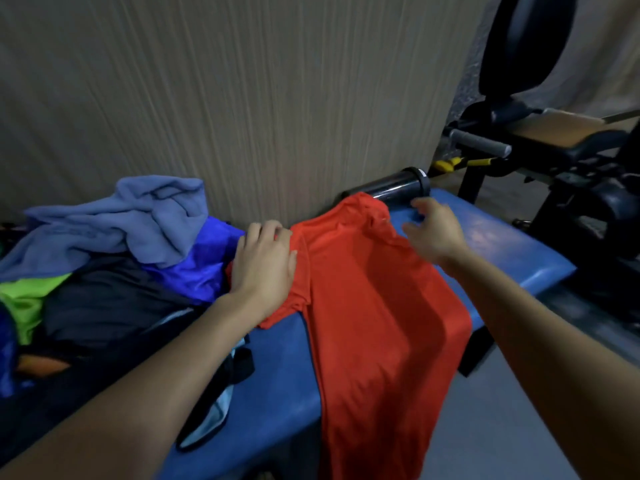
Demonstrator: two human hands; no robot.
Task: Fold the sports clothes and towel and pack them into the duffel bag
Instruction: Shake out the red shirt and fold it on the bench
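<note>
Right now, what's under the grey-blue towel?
The grey-blue towel lies crumpled on a clothes pile: a bright blue garment shows beneath its right edge, a dark garment and a green one below it. Anything deeper is covered.

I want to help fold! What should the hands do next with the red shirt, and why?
Probably fold the right sleeve side inward. The red shirt lies spread on the blue bench, the left hand presses its left edge flat, and the right hand hovers open near the collar.
</note>
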